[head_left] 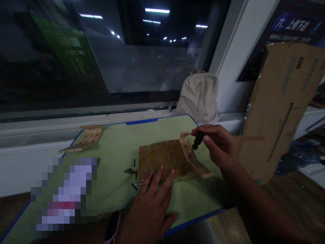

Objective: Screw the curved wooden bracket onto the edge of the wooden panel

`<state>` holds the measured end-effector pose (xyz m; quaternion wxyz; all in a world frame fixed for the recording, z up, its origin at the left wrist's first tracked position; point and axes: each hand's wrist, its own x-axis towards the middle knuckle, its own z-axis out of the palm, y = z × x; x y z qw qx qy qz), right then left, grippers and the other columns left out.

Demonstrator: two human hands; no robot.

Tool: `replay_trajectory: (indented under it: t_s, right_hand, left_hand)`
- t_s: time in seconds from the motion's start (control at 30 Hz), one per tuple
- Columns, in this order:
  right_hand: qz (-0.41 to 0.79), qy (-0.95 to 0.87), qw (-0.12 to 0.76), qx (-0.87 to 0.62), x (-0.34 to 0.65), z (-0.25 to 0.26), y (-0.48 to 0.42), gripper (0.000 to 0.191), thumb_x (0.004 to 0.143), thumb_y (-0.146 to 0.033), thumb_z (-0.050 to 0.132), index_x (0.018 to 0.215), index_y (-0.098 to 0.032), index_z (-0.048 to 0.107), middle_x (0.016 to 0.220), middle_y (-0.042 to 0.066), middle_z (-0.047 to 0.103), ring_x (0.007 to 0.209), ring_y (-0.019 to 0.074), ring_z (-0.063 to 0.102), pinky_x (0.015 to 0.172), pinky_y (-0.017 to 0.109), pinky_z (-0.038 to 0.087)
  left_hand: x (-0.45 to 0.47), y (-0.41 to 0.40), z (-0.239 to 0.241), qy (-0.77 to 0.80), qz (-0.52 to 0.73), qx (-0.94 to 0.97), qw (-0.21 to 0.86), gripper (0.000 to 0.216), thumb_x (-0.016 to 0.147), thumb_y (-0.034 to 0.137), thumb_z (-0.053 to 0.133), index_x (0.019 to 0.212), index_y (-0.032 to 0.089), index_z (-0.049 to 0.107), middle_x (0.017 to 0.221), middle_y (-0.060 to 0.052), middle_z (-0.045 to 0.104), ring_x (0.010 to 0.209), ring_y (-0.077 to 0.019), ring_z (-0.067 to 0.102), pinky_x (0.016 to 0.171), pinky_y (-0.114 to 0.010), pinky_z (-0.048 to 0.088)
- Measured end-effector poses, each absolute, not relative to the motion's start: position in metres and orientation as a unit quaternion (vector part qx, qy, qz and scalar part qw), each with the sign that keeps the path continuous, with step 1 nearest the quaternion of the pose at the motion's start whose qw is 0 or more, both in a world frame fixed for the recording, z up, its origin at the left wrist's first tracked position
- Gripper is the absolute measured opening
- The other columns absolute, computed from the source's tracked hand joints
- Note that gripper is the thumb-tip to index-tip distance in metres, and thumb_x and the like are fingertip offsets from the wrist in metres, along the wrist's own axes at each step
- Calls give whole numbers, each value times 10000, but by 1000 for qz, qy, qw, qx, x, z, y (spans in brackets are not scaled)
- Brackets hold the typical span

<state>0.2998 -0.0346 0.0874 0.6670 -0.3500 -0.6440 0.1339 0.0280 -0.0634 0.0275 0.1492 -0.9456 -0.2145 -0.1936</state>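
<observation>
My right hand grips the dark handle of a screwdriver, tilted so that its tip meets a curved wooden piece with holes. That piece lies across the right end of a brown board, which looks wrapped in clear film or tape. My left hand rests on the board's near edge with its fingers spread. Just left of the board, several dark screws are scattered. A second curved wooden piece with holes sits at the table's far left corner.
The pale green table has a blue edge. A beige backpack leans by the window. At the right stands a tall cardboard sheet. A pixelated patch hides something at the left. A wooden surface shows below the front edge.
</observation>
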Motion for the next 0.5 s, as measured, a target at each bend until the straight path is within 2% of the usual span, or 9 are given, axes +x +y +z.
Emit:
replay_trajectory:
  t_s: [0.13, 0.23, 0.37, 0.43, 0.5]
  right_hand:
    - [149, -625, 667, -378, 299, 86, -34, 177, 906, -380, 758, 1022, -259, 701, 878, 40, 767, 780, 196, 753, 649, 338, 637]
    - [86, -621, 670, -398, 304, 86, -32, 219, 845, -389, 819, 986, -263, 709, 842, 18, 715, 721, 171, 699, 625, 315, 603]
    - [-5, -677, 627, -386, 308, 89, -31, 197, 882, -403, 772, 1040, -284, 764, 856, 45, 717, 814, 211, 696, 730, 383, 603]
    - [12, -693, 619, -370, 306, 90, -32, 211, 936, -418, 701, 1083, -283, 771, 965, 78, 753, 905, 238, 725, 796, 428, 616]
    - [72, -676, 636, -366, 302, 90, -33, 197, 973, -402, 653, 1085, -277, 755, 1028, 84, 773, 923, 234, 750, 798, 430, 636]
  left_hand:
    - [28, -63, 29, -212, -186, -948, 147, 609, 977, 657, 571, 1322, 167, 679, 1636, -86, 440, 1485, -352, 356, 1153, -469, 340]
    - [28, -63, 29, -210, -197, -945, 154, 611, 972, 666, 570, 1294, 162, 692, 1619, -95, 464, 1473, -357, 371, 1151, -475, 329]
    - [28, -62, 29, -205, -201, -944, 163, 618, 970, 671, 566, 1307, 167, 686, 1597, -91, 492, 1454, -351, 395, 1131, -477, 360]
    - [28, -63, 29, -208, -199, -943, 165, 619, 973, 671, 559, 1310, 167, 684, 1602, -90, 485, 1454, -349, 396, 1121, -479, 382]
    - [29, -64, 28, -210, -197, -944, 161, 621, 973, 675, 554, 1310, 170, 683, 1617, -90, 465, 1463, -349, 384, 1118, -479, 395]
